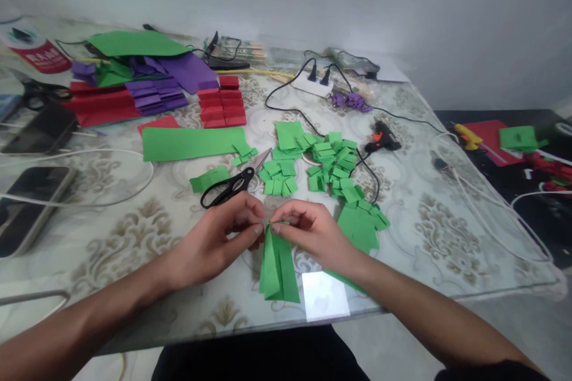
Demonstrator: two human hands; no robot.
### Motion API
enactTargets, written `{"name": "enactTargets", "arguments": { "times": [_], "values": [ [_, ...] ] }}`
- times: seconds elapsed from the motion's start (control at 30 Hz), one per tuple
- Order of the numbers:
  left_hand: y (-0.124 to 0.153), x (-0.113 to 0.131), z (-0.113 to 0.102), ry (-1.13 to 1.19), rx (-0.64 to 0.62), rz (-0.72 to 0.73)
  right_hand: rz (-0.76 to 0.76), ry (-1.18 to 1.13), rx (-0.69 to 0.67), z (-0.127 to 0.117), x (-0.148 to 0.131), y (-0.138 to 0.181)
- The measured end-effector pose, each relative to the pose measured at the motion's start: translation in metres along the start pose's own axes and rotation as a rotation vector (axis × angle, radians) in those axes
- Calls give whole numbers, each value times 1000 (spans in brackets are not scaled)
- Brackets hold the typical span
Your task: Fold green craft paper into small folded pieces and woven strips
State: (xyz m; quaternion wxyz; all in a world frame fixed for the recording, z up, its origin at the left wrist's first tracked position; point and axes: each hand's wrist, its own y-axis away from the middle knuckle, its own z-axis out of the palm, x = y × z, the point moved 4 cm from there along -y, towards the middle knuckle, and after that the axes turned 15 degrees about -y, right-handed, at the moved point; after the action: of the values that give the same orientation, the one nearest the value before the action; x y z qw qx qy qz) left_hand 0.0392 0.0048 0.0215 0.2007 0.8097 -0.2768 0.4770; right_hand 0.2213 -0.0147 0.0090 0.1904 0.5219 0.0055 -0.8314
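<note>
Cropped sleeve [491, 371], green paper [282, 271], top partly hidden

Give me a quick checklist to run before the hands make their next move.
1. Right hand grips the folded green paper: ok, its fingers pinch the top end.
2. Left hand grips it too: cannot tell; its fingertips are at the top end, but contact is unclear.
3. Nearest scissors set down: ok, lying on the table just beyond the left hand.
4. Black cord clear of the small green pieces: not ok, it runs among them.
5. Glue gun cool: cannot tell; heat does not show.
</note>
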Motion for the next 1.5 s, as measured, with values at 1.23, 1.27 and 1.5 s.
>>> {"name": "enactTargets", "arguments": {
  "times": [1.23, 1.27, 1.5],
  "values": [
    [-2, -5, -2, -243, 98, 14, 3, 5, 97, -6, 8, -2],
    [-2, -6, -1, -241, 115, 3, 3, 8, 103, -6, 8, -2],
    [-2, -6, -2, -215, 151, -43, -38, 5, 150, -8, 13, -3]
  ]
}}
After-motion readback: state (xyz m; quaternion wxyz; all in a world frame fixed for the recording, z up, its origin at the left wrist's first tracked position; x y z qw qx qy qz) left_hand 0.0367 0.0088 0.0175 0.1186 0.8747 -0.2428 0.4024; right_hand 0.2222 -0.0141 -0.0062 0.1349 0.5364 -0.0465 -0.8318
